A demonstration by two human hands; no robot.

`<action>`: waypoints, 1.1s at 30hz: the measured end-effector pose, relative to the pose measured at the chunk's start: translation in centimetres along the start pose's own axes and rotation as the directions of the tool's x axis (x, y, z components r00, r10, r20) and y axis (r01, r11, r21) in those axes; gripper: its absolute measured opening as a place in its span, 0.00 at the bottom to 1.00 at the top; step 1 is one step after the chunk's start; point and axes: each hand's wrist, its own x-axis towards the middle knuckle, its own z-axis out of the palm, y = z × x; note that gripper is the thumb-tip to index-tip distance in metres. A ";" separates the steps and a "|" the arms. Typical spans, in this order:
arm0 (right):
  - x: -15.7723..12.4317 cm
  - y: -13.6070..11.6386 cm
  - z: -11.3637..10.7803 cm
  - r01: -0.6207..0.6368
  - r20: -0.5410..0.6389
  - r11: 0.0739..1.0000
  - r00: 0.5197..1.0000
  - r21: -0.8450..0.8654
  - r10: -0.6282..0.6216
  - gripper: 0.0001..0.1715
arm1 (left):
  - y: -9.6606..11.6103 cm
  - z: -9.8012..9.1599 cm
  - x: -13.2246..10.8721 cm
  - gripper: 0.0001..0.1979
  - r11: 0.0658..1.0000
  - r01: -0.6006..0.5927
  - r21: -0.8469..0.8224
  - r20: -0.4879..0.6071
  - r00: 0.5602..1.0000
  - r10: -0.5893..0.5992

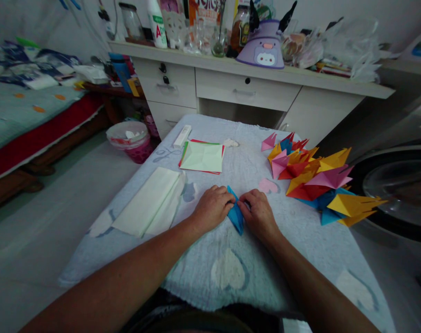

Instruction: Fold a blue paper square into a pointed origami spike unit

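A narrow folded piece of blue origami paper (pixel 236 219) lies on the cloth-covered table, its pointed ends facing away from me and toward me. My left hand (pixel 214 206) pinches its left edge with curled fingers. From the other side, my right hand (pixel 258 213) grips the right edge, thumb and fingertips close together. Beyond my hands sits a stack of square paper (pixel 202 157), pale green on top with red and green edges showing. Folded origami pieces (pixel 309 175) in yellow, red, pink and blue are heaped at the right.
White folded paper or tissue (pixel 150 199) lies left of my forearm, and a small white box (pixel 182 136) is near the stack. The patterned tablecloth (pixel 262 273) hangs over the front edge. Behind stands a white desk (pixel 224 74) with jars. A pink bin (pixel 134 143) is on the floor.
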 end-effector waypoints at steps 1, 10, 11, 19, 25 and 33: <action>0.0 0.0 0.1 -0.005 -0.001 1.000 1.000 -0.015 0.005 0.06 | -0.1 0.1 0.1 0.07 1.000 0.008 -0.001 -0.004 1.000 -0.008; -0.3 -0.5 0.3 -0.121 -0.063 0.973 0.992 -0.196 0.110 0.09 | -0.3 0.5 0.3 0.06 0.996 0.072 -0.051 -0.036 0.997 -0.074; -0.3 -0.5 0.2 -0.126 -0.069 0.972 0.991 -0.199 0.115 0.08 | -0.3 0.5 0.3 0.06 0.996 0.075 -0.053 -0.038 0.996 -0.077; -0.2 -0.1 0.0 -0.163 -0.075 0.972 0.985 -0.169 0.153 0.07 | -0.5 -0.3 0.0 0.11 0.994 0.071 -0.082 0.001 0.997 -0.072; -0.2 0.0 -0.2 -0.168 -0.070 0.976 0.985 -0.142 0.159 0.07 | -0.8 -0.6 -0.4 0.13 0.996 0.061 -0.065 0.032 0.998 -0.059; -0.6 -0.6 -0.3 -0.124 -0.026 0.978 0.992 -0.168 0.121 0.07 | -0.8 -0.6 -0.3 0.10 0.995 0.023 -0.100 -0.008 1.000 -0.024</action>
